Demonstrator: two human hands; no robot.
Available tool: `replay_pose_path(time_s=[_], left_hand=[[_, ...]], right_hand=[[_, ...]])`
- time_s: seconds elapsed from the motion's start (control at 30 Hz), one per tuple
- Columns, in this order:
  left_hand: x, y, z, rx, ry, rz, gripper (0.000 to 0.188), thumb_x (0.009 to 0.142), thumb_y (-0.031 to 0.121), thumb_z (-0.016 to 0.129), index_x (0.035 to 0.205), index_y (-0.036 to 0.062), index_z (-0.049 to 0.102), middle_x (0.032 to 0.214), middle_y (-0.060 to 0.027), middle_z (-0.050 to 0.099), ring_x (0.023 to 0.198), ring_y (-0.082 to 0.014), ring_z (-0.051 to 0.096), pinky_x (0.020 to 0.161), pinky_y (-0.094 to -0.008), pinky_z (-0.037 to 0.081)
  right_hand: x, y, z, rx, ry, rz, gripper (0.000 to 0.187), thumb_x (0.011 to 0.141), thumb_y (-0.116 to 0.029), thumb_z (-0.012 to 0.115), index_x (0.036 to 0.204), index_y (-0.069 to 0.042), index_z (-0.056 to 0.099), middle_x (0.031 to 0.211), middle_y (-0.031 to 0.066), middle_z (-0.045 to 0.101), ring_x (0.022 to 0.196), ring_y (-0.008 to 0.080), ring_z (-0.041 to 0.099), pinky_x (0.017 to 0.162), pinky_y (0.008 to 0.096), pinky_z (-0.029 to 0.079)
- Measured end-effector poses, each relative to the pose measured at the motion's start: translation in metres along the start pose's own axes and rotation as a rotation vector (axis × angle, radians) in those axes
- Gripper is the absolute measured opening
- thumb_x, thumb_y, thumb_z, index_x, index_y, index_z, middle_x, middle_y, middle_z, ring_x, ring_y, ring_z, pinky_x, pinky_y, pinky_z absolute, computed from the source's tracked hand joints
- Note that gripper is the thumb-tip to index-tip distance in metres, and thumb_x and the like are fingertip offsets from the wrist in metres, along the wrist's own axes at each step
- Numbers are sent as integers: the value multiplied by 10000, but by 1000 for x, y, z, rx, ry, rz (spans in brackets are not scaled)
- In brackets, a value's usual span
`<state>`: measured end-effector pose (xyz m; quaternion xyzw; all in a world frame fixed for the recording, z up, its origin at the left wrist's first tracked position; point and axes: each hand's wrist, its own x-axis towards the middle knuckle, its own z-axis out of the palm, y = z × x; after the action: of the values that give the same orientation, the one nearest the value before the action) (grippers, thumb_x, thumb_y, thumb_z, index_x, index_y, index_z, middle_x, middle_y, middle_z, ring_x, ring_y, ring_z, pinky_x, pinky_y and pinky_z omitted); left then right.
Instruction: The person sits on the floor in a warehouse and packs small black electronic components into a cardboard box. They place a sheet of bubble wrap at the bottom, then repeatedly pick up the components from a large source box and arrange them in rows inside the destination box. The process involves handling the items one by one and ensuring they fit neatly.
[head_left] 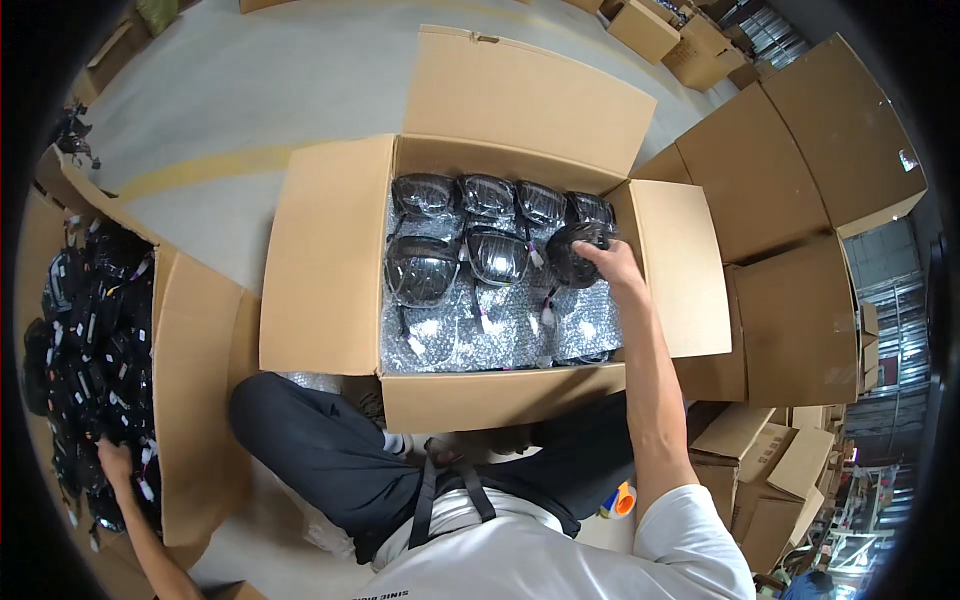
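Holding black unit (572, 265) clamped in right hand (613, 262), over bubble wrap (500, 335) in middle carton (500, 402). Likely light, stiff, slippery, scratch-prone; best gripped round sides, clear of cable (548, 306). Resting left hand (115, 460) among parts (92, 345) in left carton (200, 400); cannot tell whether closed on anything.

Dark caps lettering (388, 594), upside down, on wearer's white tee (560, 570), nr bottom edge. Faint print (769, 447) on open carton (752, 468), lower R, too sm. to read. White patch (908, 160) on tall carton (840, 130), upper R, illegible. Tiny white marks on blk parts (88, 345), L box (200, 370); can't tell if text.
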<state>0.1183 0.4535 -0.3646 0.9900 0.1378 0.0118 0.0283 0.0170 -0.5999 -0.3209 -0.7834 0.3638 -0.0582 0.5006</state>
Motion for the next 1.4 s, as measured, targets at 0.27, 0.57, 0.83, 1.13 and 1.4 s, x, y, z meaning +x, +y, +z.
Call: replay_pose_path(time_s=[0.27,0.57,0.83,1.13,1.4], left_hand=[[-8,55,-104,-1090,271,-369,434,984,315,598,1254,-19,667,1197,-70,690,1084,-177,628,970,-306,463],[-148,457,-188,-1854,-342,318,498,952,194,573,1398,-20,514,1311,-145,622,1196,-256,617,1064,-401,479],[-206,600,-119,-2224,-524,345,378,1003,119,498,1334,-60,524,1210,-134,650,1092,-197,646,983,-334,509],[-214,569,-108,-1461,-400,549,487,1041,126,527,1466,-78,406,1493,-200,466,1412,-288,452,1166,-397,375],[-71,335,-173,-1233,418,114,308,1000,167,660,1244,-21,657,1183,-76,682,1104,-149,640,922,-286,516]], right_hand=[[-1,46,27,401,-146,238,460,937,-342,749,1195,29,665,1071,96,730,982,213,694,923,380,543],[5,42,54,-309,-49,80,539,792,-432,826,961,74,748,858,170,752,817,247,727,762,375,536],[-94,-48,73,300,-252,-218,542,970,-485,655,1168,19,663,981,83,718,955,127,651,829,305,516],[-74,-45,20,562,85,-224,443,940,-214,731,1275,38,589,1123,86,693,997,156,647,922,309,514],[7,119,-60,-634,423,-118,500,950,-379,678,1161,73,646,1060,230,721,967,356,697,861,447,533]])
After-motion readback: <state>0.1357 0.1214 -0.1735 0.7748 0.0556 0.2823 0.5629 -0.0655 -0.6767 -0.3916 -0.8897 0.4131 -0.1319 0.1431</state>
